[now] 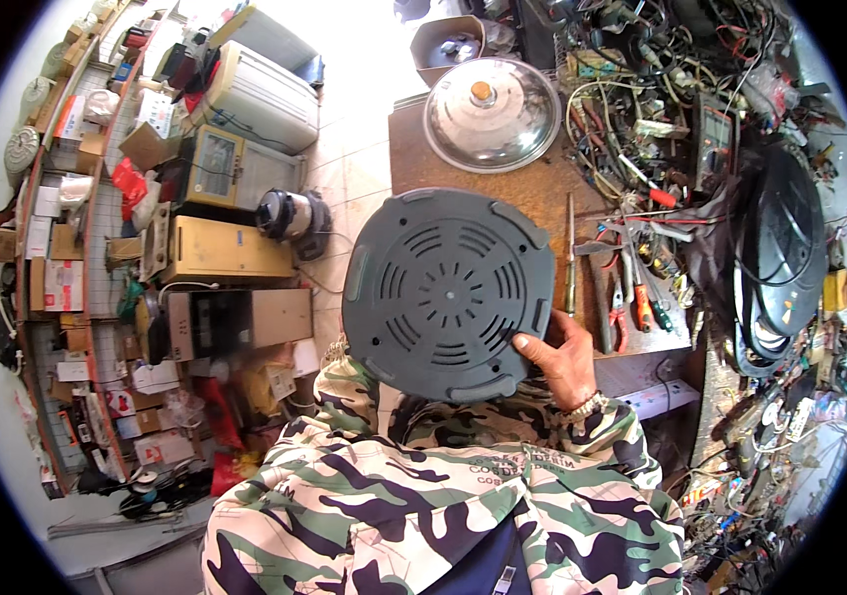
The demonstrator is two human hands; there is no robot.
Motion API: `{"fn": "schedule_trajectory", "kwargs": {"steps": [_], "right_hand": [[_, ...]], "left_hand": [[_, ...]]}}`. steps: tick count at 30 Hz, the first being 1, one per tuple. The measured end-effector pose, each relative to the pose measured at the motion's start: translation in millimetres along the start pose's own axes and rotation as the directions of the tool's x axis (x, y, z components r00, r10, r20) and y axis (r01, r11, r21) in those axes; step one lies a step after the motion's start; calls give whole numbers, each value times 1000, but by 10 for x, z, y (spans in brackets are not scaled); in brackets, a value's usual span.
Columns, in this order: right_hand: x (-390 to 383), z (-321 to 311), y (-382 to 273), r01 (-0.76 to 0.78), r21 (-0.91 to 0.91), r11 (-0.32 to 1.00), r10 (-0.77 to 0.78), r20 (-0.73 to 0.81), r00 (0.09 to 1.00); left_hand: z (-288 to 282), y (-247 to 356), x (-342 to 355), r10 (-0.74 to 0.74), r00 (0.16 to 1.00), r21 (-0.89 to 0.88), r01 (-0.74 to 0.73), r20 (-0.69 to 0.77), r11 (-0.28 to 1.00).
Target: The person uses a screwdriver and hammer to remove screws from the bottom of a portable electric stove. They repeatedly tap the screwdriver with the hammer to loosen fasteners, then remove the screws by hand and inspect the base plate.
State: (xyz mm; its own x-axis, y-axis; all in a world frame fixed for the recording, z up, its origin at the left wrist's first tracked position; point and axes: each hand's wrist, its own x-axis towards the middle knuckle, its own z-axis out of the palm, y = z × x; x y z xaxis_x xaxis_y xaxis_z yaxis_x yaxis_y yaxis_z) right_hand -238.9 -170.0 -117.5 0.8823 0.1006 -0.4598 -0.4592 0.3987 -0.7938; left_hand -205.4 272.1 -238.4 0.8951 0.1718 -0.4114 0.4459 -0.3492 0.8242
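A round dark grey plastic base (448,268), with rings of vent slots and raised pads round its rim, is held bottom-up in front of my chest. My right hand (562,362) grips its lower right edge, thumb over the top. My left forearm comes up to the lower left of the base, whose body hides my left hand. Beyond it a steel lid (493,124) with a wooden knob lies on the worn wooden bench (413,164). Pliers (618,302), screwdrivers (641,307) and a long thin tool (570,248) lie to the right.
Tangled cables (661,79), a meter (716,149) and a large black oval appliance (780,258) crowd the right side. An open box (448,40) stands at the back. On the left are shelves of boxes (64,278), stacked appliances (230,248) and a cylindrical appliance (289,218) beside the tiled floor.
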Motion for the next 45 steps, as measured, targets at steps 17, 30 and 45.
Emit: {"fn": "schedule_trajectory", "kwargs": {"steps": [17,30,45], "right_hand": [[86,-1161,585,-20,-603,797,-229,-334,914],[347,-1592,999,-286,-953,102,-322,-304,897],[344,-1387,491,-155,-869,470,-445,-385,809]], "left_hand": [[300,525,-366,-162,963,-439,54,-214,897],[865,1353,-805,341,911,-41,-360,-232,932],[912,1445,-846,379,894,15,-387,-238,922]]}}
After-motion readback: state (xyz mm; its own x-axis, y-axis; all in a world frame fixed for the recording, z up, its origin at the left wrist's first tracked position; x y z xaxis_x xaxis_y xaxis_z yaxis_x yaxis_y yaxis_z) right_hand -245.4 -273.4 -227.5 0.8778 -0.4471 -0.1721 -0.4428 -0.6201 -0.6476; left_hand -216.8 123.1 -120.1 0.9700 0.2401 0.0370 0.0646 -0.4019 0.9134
